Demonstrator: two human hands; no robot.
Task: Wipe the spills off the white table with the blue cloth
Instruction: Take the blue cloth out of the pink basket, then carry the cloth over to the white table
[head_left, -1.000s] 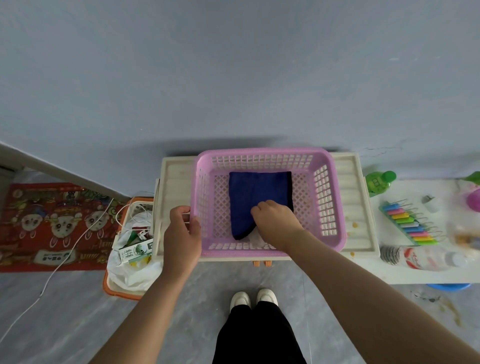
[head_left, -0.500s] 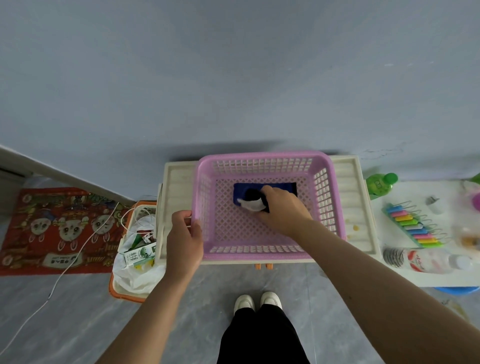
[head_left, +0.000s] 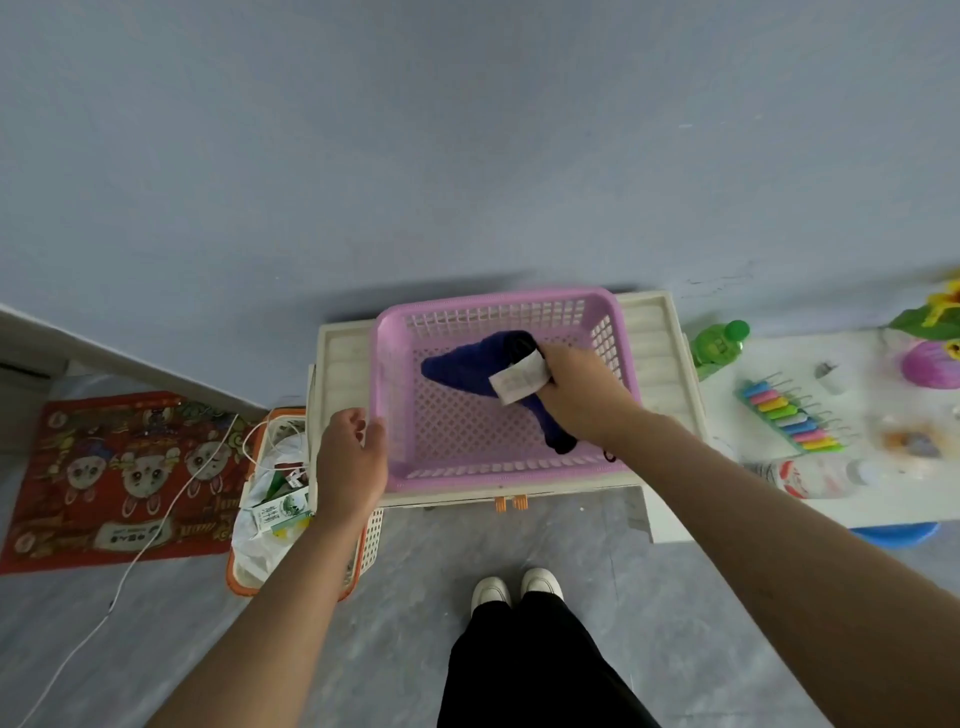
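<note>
Landmark: pink basket (head_left: 395, 415), set on a cream slatted stand.
Blue cloth (head_left: 467, 366): inside the pink basket, bunched and lifted clear of the mesh floor at its right part; white care label (head_left: 519, 383) dangling from it.
Right hand (head_left: 582, 397): clamped on the blue cloth, fingers curled round the bunched fabric, knuckles up, inside the basket toward its right wall. Forearm angled in from lower right, crossing the basket's near rim.
Left hand (head_left: 350, 462): on the basket's near-left corner, thumb against the rim; fingers loosely bent; firm hold or mere bracing cannot be told.
White tabletop (head_left: 753, 493): right of the basket, carrying a row of coloured clips (head_left: 792, 415), a lying plastic bottle (head_left: 810, 475), and an orange-brown smear (head_left: 909, 441), likely a spill.
Step in hand (judged): extraction of the cloth from the basket.
Procedure: lift straight up until the trailing tail clears the rim; keep the basket braced against tipping; gather loose fabric into the palm before swinging right; avoid dragging the tail across the clips.
</note>
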